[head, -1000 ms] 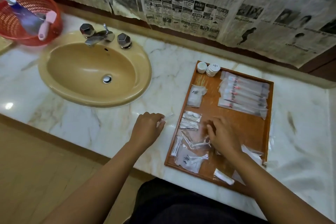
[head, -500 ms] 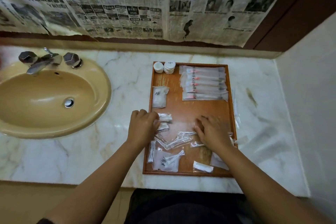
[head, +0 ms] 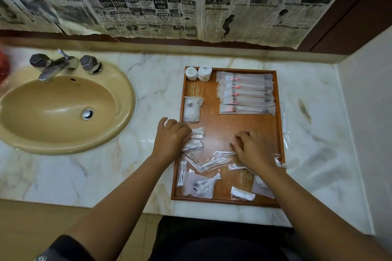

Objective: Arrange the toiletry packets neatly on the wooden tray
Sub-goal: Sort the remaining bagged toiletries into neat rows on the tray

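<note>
Left hand (head: 171,140) has moved off white marble table (head: 148,91) onto rectangular wooden tray (head: 222,129) left edge, over small clear toiletry packets (head: 196,133); grip hidden. Right hand (head: 252,148) curled over clear floss-pick packets (head: 212,161) mid-tray, can't tell if gripping. Beige oval sink (head: 53,108) left.

Bathroom vanity, viewed from above. A tan oval basin (head: 59,108) with a chrome mixer tap (head: 56,66) is set into the marble table (head: 148,87) at 9 o'clock. A wooden tray (head: 224,129) of sealed toiletry packets (head: 246,93) lies at 3 o'clock. Newspaper sheets (head: 148,6) cover the wall at 12 o'clock.
</note>
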The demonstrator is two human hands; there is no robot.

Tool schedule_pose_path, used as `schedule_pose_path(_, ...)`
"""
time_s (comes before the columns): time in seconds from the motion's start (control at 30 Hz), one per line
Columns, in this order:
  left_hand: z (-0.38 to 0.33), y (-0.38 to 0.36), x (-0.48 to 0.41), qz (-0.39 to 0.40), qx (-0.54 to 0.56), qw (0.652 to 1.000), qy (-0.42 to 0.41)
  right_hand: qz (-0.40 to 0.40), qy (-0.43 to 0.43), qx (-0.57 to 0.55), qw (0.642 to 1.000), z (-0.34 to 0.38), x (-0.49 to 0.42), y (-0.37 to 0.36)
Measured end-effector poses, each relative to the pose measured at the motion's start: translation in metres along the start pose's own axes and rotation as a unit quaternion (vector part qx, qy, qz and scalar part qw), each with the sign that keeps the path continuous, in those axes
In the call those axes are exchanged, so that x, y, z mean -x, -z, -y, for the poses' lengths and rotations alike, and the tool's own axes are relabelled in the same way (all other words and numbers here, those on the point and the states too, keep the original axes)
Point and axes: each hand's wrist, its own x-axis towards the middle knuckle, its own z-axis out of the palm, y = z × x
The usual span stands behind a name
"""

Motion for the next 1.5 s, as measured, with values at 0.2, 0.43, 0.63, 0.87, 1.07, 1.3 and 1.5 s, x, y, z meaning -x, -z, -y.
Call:
schedule_pose_path(0.2,0.003,0.003,0.002,0.049,-0.006,0.999,0.013,-0.007,-0.008,0.001,1.000,0.001,-0.005,-0.002)
schedule_pose_path(0.43,0.003,0.002,-0.004,0.070,0.014,0.995,0.069,-0.016,-0.021,0.017,1.000,0.006,-0.009,-0.001)
schedule_pose_path(0.63,0.010,0.003,-0.010,0.120,-0.031,0.992,0.009,-0.008,-0.029,0.012,0.999,0.006,-0.010,-0.003)
schedule_pose_path(0.87,0.005,0.008,-0.011,0.124,-0.027,0.992,0.012,-0.016,-0.032,0.010,0.999,0.009,-0.011,-0.001)
schedule_pose_path(1.07,-0.004,0.015,-0.012,0.062,-0.003,0.997,0.050,-0.008,-0.032,-0.005,0.999,0.008,-0.010,0.001)
schedule_pose_path(1.3,-0.051,0.015,-0.040,0.027,0.092,0.995,-0.028,-0.073,-0.030,-0.062,0.995,-0.004,0.018,0.018)
schedule_pose_path(1.5,-0.123,-0.009,-0.081,0.073,0.116,0.983,-0.121,-0.113,-0.115,-0.080,0.984,-0.051,0.048,0.040)
